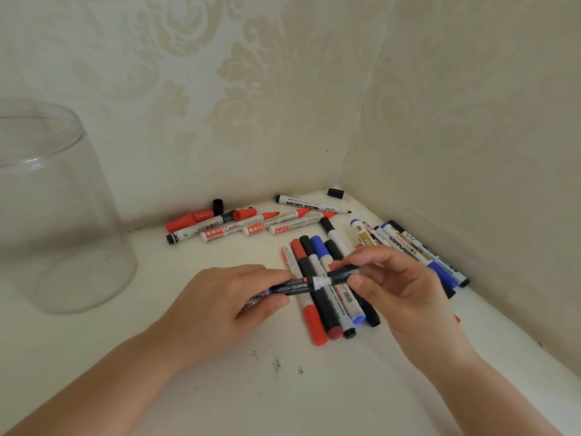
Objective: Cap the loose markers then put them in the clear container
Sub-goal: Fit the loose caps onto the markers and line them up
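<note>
- The left hand is gripping a black marker above the desk, long axis lying left-right, tip pointing right.
- The right hand is pinching its cap, apparently partly seated.
- Uncapped red markers are lying beyond; the clear container is standing empty, far left.

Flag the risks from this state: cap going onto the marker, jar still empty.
1. The left hand holds the black marker while the right hand pushes the cap on; misaligned, the tip could ink a finger.
2. Uncapped red markers by the wall could be binned uncapped.
3. The clear container sits far left; a long carry may drop markers.
</note>
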`<state>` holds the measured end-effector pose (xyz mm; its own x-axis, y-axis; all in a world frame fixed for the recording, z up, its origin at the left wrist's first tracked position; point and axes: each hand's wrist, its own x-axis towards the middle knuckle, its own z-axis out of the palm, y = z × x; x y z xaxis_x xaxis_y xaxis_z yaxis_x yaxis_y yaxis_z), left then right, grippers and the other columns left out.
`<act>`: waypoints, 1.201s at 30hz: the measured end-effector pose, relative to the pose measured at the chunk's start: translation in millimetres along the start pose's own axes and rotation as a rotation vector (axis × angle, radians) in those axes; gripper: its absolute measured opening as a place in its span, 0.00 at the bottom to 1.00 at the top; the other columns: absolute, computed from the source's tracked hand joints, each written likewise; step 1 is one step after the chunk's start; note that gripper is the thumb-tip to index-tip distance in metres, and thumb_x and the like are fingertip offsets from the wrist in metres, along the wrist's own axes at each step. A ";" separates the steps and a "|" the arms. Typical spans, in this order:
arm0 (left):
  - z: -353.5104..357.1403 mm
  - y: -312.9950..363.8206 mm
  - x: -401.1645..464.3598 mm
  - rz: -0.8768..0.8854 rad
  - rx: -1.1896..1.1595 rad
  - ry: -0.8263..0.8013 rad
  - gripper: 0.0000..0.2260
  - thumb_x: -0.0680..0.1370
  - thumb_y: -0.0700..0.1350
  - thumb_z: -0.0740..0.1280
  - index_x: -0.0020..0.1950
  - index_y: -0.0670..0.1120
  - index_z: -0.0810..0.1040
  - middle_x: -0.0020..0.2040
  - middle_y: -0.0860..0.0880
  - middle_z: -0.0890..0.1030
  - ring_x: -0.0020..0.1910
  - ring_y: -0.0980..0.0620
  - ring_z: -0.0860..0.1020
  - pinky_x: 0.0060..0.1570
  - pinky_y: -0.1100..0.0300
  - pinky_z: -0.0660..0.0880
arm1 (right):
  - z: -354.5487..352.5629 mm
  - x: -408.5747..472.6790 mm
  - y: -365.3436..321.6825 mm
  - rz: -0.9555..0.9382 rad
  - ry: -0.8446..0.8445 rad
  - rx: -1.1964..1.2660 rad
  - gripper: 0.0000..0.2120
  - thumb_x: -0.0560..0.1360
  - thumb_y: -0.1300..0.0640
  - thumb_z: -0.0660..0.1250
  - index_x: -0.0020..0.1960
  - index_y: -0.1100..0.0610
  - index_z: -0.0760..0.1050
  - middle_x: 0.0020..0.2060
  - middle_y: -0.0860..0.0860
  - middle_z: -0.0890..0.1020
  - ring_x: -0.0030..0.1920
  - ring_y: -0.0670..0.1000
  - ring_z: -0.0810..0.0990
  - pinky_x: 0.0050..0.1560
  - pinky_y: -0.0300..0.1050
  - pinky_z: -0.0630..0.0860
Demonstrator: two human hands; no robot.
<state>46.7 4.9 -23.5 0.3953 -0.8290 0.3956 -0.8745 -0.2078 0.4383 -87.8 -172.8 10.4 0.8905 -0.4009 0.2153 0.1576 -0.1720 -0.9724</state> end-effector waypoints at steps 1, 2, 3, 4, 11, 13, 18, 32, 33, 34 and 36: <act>0.1 0.9 0.0 0.008 0.016 -0.007 0.14 0.77 0.61 0.50 0.56 0.61 0.71 0.35 0.60 0.76 0.34 0.61 0.73 0.33 0.64 0.70 | 2.4 -1.1 -0.1 0.002 -0.023 -0.018 0.14 0.69 0.72 0.66 0.41 0.55 0.80 0.42 0.50 0.85 0.48 0.49 0.83 0.48 0.36 0.77; 0.1 1.6 -0.1 0.010 0.028 -0.014 0.14 0.77 0.61 0.50 0.56 0.61 0.71 0.36 0.60 0.76 0.34 0.61 0.73 0.31 0.64 0.70 | 4.4 -2.3 -0.5 -0.011 -0.042 -0.053 0.12 0.68 0.71 0.67 0.42 0.55 0.80 0.41 0.50 0.85 0.48 0.49 0.83 0.48 0.35 0.77; -0.3 1.6 -0.2 0.011 0.035 -0.019 0.13 0.77 0.60 0.51 0.55 0.61 0.71 0.36 0.61 0.75 0.34 0.62 0.73 0.30 0.65 0.70 | 6.1 -3.1 -1.5 -0.024 -0.054 -0.103 0.11 0.67 0.68 0.68 0.42 0.54 0.81 0.41 0.49 0.84 0.47 0.48 0.83 0.48 0.34 0.77; -0.7 1.4 -0.4 0.018 0.045 -0.021 0.12 0.77 0.60 0.52 0.55 0.61 0.71 0.35 0.63 0.74 0.33 0.63 0.72 0.28 0.67 0.68 | 6.5 -3.3 -2.8 -0.026 -0.059 -0.158 0.10 0.66 0.65 0.69 0.42 0.52 0.81 0.41 0.47 0.84 0.46 0.46 0.83 0.47 0.33 0.77; -2.0 5.5 -0.3 0.101 0.078 -0.001 0.12 0.78 0.55 0.55 0.56 0.54 0.74 0.34 0.63 0.64 0.29 0.63 0.63 0.25 0.70 0.61 | 4.8 -3.2 -8.5 0.141 -0.110 -0.180 0.09 0.70 0.61 0.65 0.46 0.50 0.80 0.30 0.54 0.83 0.29 0.49 0.81 0.33 0.36 0.78; -1.9 6.4 -0.7 0.112 0.069 -0.015 0.12 0.78 0.55 0.55 0.55 0.54 0.74 0.35 0.63 0.64 0.29 0.62 0.63 0.25 0.70 0.61 | 6.4 -4.4 -9.4 0.133 -0.143 -0.158 0.11 0.71 0.63 0.64 0.43 0.48 0.81 0.30 0.55 0.82 0.29 0.50 0.81 0.32 0.36 0.77; 1.2 10.3 -0.6 0.093 0.008 -0.024 0.12 0.78 0.55 0.55 0.56 0.53 0.73 0.35 0.63 0.63 0.29 0.62 0.63 0.27 0.73 0.59 | 7.2 -6.0 -11.7 0.112 -0.170 -0.178 0.15 0.73 0.62 0.63 0.40 0.44 0.82 0.30 0.54 0.82 0.29 0.50 0.81 0.34 0.37 0.78; 2.2 19.2 11.7 -0.333 -0.374 0.140 0.15 0.79 0.44 0.56 0.47 0.67 0.67 0.40 0.57 0.74 0.37 0.62 0.77 0.37 0.73 0.70 | 6.2 5.1 -9.4 0.103 -0.005 -0.404 0.14 0.70 0.50 0.63 0.54 0.38 0.73 0.33 0.45 0.81 0.34 0.42 0.80 0.42 0.37 0.78; 3.4 11.9 11.4 -0.372 -0.355 0.149 0.14 0.79 0.45 0.56 0.48 0.67 0.68 0.42 0.56 0.73 0.40 0.63 0.76 0.39 0.75 0.69 | 2.5 7.6 -9.3 0.103 0.021 -0.406 0.12 0.71 0.53 0.64 0.51 0.39 0.75 0.33 0.45 0.81 0.35 0.42 0.80 0.41 0.37 0.77; 5.0 5.4 10.8 -0.394 -0.313 0.142 0.12 0.79 0.46 0.56 0.51 0.66 0.69 0.45 0.58 0.72 0.43 0.64 0.73 0.42 0.76 0.67 | -1.1 10.6 -9.4 0.103 0.046 -0.389 0.11 0.72 0.56 0.65 0.49 0.41 0.77 0.31 0.46 0.81 0.33 0.42 0.79 0.40 0.36 0.76; 8.1 -2.5 9.0 -0.412 -0.207 0.111 0.11 0.79 0.51 0.55 0.58 0.63 0.69 0.47 0.61 0.72 0.48 0.64 0.69 0.46 0.74 0.64 | -6.9 17.3 -9.7 0.106 0.092 -0.348 0.11 0.74 0.60 0.65 0.47 0.43 0.79 0.29 0.46 0.81 0.30 0.42 0.77 0.37 0.33 0.74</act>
<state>50.2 -6.2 -27.5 0.7348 -0.6366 0.2342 -0.5687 -0.3901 0.7241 -76.9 -184.2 24.2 0.8497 -0.5090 0.1373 -0.1021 -0.4143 -0.9044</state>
